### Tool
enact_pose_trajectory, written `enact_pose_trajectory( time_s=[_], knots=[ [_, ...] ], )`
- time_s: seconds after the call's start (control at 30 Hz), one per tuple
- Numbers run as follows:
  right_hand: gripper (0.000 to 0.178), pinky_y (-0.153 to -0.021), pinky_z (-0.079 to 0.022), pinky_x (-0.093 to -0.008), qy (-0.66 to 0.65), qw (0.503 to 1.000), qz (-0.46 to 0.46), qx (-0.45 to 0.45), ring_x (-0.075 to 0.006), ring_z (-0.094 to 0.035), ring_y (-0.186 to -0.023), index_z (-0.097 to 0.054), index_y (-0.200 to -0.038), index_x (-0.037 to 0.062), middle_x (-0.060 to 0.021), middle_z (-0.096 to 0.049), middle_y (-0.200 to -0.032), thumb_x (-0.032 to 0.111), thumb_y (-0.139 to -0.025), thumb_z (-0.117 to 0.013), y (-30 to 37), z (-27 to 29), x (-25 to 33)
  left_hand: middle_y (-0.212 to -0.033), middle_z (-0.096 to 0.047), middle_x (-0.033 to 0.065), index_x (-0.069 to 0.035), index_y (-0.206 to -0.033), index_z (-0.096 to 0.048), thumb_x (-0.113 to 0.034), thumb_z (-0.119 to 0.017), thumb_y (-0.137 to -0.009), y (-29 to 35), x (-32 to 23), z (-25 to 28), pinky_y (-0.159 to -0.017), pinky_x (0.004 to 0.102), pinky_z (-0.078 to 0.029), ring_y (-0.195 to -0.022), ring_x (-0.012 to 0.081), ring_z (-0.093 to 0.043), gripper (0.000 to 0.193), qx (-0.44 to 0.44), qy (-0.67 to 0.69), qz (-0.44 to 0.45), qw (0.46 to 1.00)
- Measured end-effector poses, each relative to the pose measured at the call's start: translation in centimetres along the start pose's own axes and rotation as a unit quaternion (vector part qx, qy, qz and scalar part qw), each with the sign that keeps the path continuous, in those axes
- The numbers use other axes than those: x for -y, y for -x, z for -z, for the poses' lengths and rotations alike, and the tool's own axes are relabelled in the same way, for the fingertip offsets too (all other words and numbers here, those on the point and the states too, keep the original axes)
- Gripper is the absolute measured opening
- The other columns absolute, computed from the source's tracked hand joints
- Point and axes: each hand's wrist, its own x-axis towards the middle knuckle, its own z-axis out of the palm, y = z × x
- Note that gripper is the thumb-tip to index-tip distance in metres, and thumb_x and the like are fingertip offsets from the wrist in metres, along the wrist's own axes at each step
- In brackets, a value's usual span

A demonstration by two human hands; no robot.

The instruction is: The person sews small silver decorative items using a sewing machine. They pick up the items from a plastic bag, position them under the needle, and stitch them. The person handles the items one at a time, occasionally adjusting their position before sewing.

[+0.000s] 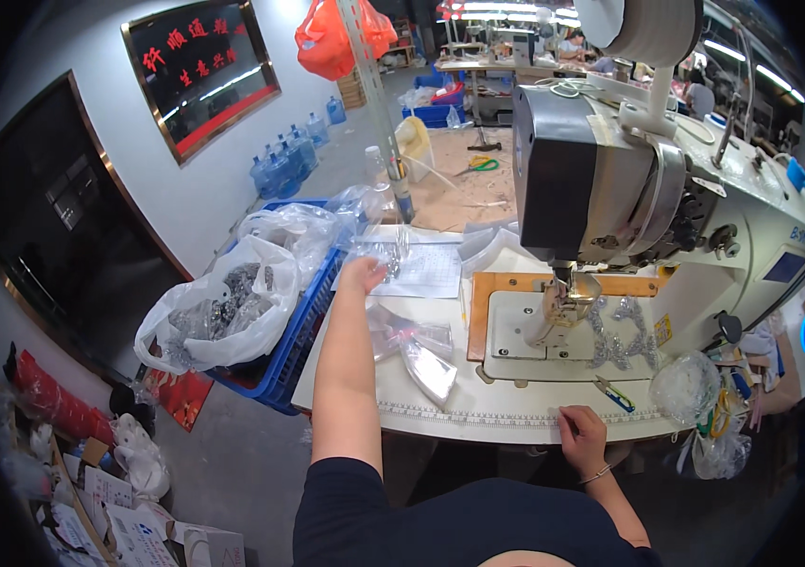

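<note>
My left hand [362, 274] reaches to the far left of the white sewing table [412, 397], its fingers closed on a clear plastic bag [391, 255] with small shiny bits in it. Under that bag lies a printed paper sheet [436, 272]. Nearer me are flat clear and silvery plastic pieces [429, 367], pink showing where they meet. My right hand [582, 437] rests at the front edge by the ruler strip [506, 419], fingers loosely bent and apart, nothing seen in them. Thread snips [615, 394] lie just beyond it.
A sewing machine [591, 180] fills the right side, with clear plastic pieces [622, 335] on its bed. At left, a blue crate [280, 373] bears an open white bag [223, 312] of dark, shiny items. Green-handled scissors [485, 164] and a hammer [485, 146] lie on the board behind.
</note>
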Motion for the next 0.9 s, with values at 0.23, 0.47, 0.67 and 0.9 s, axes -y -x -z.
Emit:
enact_pose_trajectory(
  time_s=[0.23, 0.47, 0.67, 0.9],
  knots=[
    [0.014, -0.061, -0.049, -0.0329, 0.039, 0.999, 0.006, 0.000, -0.0263, -0.061, -0.069, -0.064, -0.087, 0.0033, -0.0114, -0.063, -0.082, 0.002, -0.073, -0.067, 0.1, 0.0, -0.2, -0.105, -0.061, 0.0121, 0.005, -0.116, -0.054, -0.010, -0.065, -0.078, 6.8, 0.2, -1.4, -0.077, 0.0267, -0.047, -0.089, 0.0165, -0.058, 0.042, -0.067, -0.211, -0.305, 0.926],
    [0.015, -0.063, -0.049, -0.0334, 0.075, 0.996, 0.048, -0.008, -0.0263, -0.060, -0.073, -0.065, -0.086, 0.0050, -0.0095, -0.063, -0.083, 0.003, -0.072, -0.068, -0.2, -0.3, 0.1, -0.132, -0.048, 0.0117, -0.008, -0.119, -0.058, -0.016, -0.073, -0.073, 25.6, 2.5, -3.5, -0.104, 0.0400, -0.033, -0.126, 0.0313, -0.041, 0.050, 0.303, -0.577, -0.317, 0.689],
    [0.014, -0.067, -0.049, -0.0342, 0.073, 0.996, 0.043, 0.013, -0.0263, -0.060, -0.076, -0.065, -0.086, 0.0056, -0.0079, -0.063, -0.086, 0.005, -0.072, -0.068, -0.1, 0.0, 0.5, -0.138, -0.043, 0.0119, -0.012, -0.126, -0.052, -0.027, -0.083, -0.060, 25.8, 3.7, -1.8, -0.110, 0.0468, -0.023, -0.135, 0.0353, -0.027, 0.075, 0.321, -0.615, -0.299, 0.655],
    [0.013, -0.068, -0.048, -0.0338, 0.082, 0.995, 0.055, 0.026, -0.0256, -0.060, -0.078, -0.065, -0.085, 0.0061, -0.0064, -0.064, -0.087, 0.005, -0.073, -0.068, -0.2, 0.2, 0.9, -0.136, -0.046, 0.0116, -0.009, -0.127, -0.052, -0.024, -0.086, -0.056, 20.2, -1.5, -3.4, -0.105, 0.0352, -0.035, -0.128, 0.0267, -0.041, 0.081, 0.322, -0.698, -0.189, 0.611]
  ],
)
